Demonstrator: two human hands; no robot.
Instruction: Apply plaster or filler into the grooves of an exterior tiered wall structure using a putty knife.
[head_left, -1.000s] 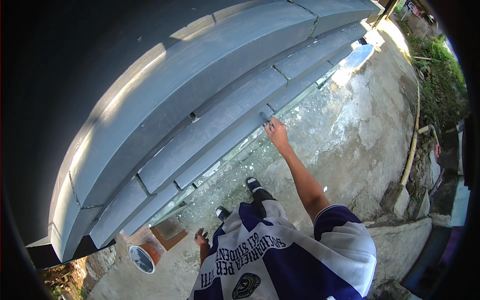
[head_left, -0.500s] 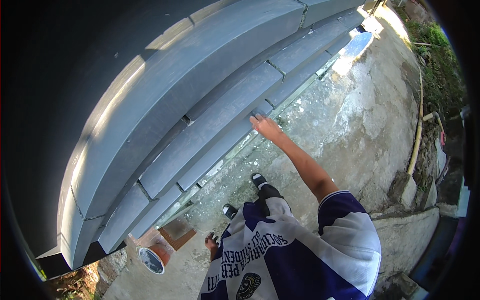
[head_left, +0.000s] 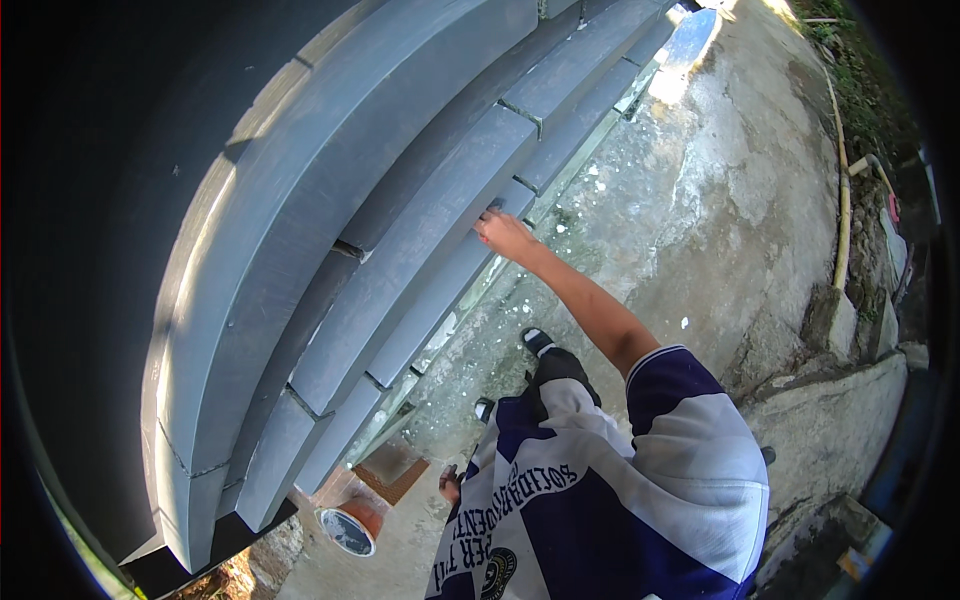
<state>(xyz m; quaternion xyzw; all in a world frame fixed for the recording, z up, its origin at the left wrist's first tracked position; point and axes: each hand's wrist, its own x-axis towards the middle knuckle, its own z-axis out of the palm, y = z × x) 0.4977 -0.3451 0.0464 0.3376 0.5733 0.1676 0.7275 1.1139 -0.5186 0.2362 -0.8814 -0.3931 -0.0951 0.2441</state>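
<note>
My right arm reaches up and forward to a grey stepped ledge of tiles (head_left: 418, 245). My right hand (head_left: 505, 235) is closed, its fingertips against a lower step's face. A small dark grey pad-like piece (head_left: 495, 205) shows at the fingers; its kind is too small to make out. Beside my body, my left hand (head_left: 449, 485) hangs low, partly behind the shirt. Something dark shows at its fingers, but I cannot tell what it is. Dark gaps run between the tiles.
An orange-brown bucket (head_left: 372, 517) with pale grey stuff inside stands at lower left, next to a brown flat piece (head_left: 398, 484). Stained concrete floor (head_left: 640, 240) lies under my sandalled feet. On the right are a long pipe (head_left: 842, 190) and a low concrete edge (head_left: 835, 415).
My view has shifted, so the ledge and bucket sit differently in it. My right hand has moved slightly along the step's face and stays closed. My left hand still hangs low.
</note>
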